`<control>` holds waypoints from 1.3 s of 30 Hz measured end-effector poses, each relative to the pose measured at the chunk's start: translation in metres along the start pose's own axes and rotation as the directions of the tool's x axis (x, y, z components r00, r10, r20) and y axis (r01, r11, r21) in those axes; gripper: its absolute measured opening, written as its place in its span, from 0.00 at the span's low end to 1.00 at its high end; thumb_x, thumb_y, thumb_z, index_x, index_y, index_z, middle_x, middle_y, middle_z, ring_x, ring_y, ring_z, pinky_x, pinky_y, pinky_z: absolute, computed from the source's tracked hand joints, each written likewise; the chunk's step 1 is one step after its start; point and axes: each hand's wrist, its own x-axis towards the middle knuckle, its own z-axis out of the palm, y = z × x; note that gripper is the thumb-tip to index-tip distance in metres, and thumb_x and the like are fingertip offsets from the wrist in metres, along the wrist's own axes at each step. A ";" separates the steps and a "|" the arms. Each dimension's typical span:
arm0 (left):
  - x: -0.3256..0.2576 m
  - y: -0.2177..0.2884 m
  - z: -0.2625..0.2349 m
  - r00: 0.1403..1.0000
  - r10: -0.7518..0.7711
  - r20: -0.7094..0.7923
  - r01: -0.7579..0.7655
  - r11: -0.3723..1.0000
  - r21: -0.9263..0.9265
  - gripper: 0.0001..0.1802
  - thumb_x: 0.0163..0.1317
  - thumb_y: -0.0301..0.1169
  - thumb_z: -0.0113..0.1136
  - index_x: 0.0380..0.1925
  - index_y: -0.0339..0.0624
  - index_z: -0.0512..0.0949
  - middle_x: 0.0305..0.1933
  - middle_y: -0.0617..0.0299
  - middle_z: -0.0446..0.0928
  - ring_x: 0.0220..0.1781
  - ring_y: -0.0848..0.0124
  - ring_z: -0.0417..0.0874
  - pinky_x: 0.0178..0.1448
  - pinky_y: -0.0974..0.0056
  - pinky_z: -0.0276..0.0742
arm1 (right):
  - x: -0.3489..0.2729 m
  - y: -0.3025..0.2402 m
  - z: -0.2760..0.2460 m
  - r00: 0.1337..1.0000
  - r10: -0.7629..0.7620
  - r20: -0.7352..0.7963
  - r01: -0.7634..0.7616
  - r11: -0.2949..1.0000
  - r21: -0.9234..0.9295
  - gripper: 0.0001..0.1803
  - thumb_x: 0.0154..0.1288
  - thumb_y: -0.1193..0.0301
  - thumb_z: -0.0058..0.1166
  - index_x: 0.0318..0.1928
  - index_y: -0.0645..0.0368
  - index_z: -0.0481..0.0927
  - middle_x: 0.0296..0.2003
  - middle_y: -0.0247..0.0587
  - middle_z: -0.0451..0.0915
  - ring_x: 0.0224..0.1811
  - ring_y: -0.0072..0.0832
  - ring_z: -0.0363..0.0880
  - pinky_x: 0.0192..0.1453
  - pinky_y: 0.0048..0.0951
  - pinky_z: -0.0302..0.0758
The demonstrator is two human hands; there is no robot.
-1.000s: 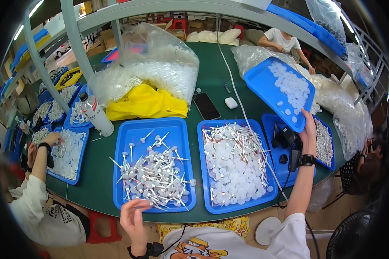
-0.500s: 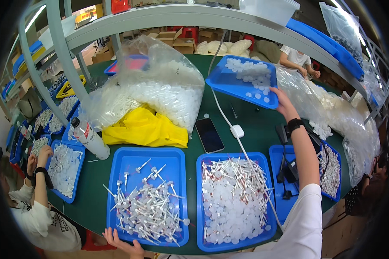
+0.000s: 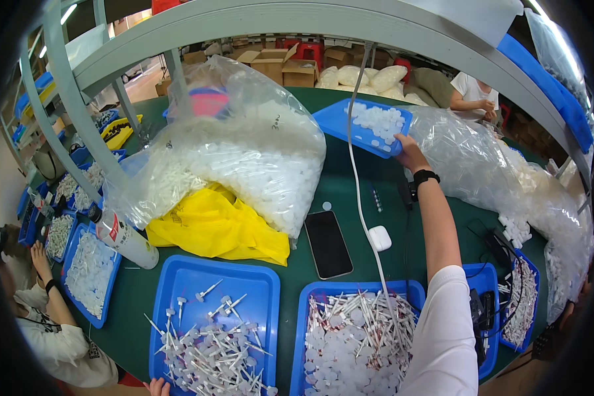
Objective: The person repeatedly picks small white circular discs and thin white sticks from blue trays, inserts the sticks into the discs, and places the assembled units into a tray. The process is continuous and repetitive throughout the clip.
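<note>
My right hand (image 3: 409, 153) is stretched far across the green table (image 3: 350, 191) and grips the near edge of a blue tray (image 3: 340, 127) that holds white round caps. The tray hangs above the table between two big clear bags. A black band sits on that wrist. Only the fingertips of my left hand (image 3: 157, 387) show at the bottom edge, touching the front rim of a blue tray (image 3: 178, 277) of white stemmed plastic parts. Right of it, under my arm, lies another blue tray (image 3: 307, 310) with white caps and sticks.
A large clear bag of white parts (image 3: 244, 165) and a yellow bag (image 3: 211, 228) lie mid-table, with a black phone (image 3: 328, 244), a white charger (image 3: 379, 238) and a hanging white cable. A spray bottle (image 3: 122, 237) stands left. Other people sit at far left and far right.
My right hand has carried the tray of caps further away across the table and lower, toward the gap between the clear bags. My left hand has slid down to the bottom edge.
</note>
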 end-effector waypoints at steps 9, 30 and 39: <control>-0.003 -0.001 0.002 0.998 -0.041 0.037 0.043 0.997 -0.059 0.38 0.68 0.60 0.43 0.55 0.31 0.72 0.55 0.45 0.75 0.62 0.47 0.71 0.76 0.38 0.48 | 0.007 0.012 -0.007 0.927 0.012 -0.376 -0.024 0.999 -0.027 0.26 0.69 0.62 0.53 0.62 0.64 0.68 0.54 0.52 0.78 0.49 0.45 0.81 0.54 0.44 0.79; 0.003 0.001 0.000 0.999 -0.021 0.027 0.024 0.996 -0.086 0.37 0.69 0.60 0.41 0.51 0.33 0.77 0.53 0.48 0.76 0.61 0.49 0.73 0.77 0.38 0.44 | -0.102 0.070 0.125 0.695 0.276 0.664 0.558 0.375 -0.740 0.11 0.57 0.71 0.67 0.39 0.60 0.82 0.31 0.39 0.79 0.33 0.30 0.78 0.40 0.31 0.76; -0.026 -0.017 -0.024 0.948 -0.149 0.283 0.131 0.988 0.081 0.39 0.65 0.60 0.42 0.57 0.33 0.68 0.59 0.46 0.67 0.69 0.46 0.64 0.77 0.29 0.35 | -0.194 -0.030 0.107 0.862 -0.390 0.323 0.408 0.157 -0.900 0.07 0.55 0.79 0.60 0.36 0.63 0.79 0.31 0.46 0.77 0.33 0.39 0.78 0.39 0.37 0.75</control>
